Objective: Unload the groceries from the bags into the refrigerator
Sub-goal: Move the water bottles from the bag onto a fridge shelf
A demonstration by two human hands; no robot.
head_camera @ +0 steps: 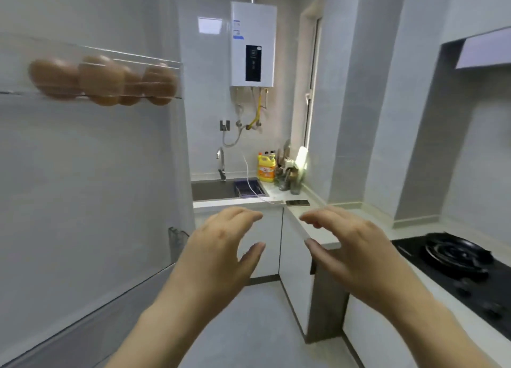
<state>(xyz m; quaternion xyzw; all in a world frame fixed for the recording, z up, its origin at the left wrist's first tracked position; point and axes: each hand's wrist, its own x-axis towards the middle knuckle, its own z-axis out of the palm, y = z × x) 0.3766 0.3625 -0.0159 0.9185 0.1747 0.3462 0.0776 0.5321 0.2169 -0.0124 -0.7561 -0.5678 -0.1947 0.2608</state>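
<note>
The open refrigerator door [91,191] fills the left side, its inner face toward me. A clear door shelf [91,94] near the top holds several brown eggs [102,80]. My left hand [221,246] and my right hand [356,246] float side by side in mid-air at the centre, palms down, fingers loosely spread, holding nothing. They are right of the door's edge and touch nothing. No grocery bags are in view.
A white counter [318,215] runs along the right with a black gas hob [464,260]. At the back are a sink [218,189] with a tap, a yellow detergent bottle [266,168], a phone [297,202] and a wall water heater [253,44]. Grey floor [260,326] lies below.
</note>
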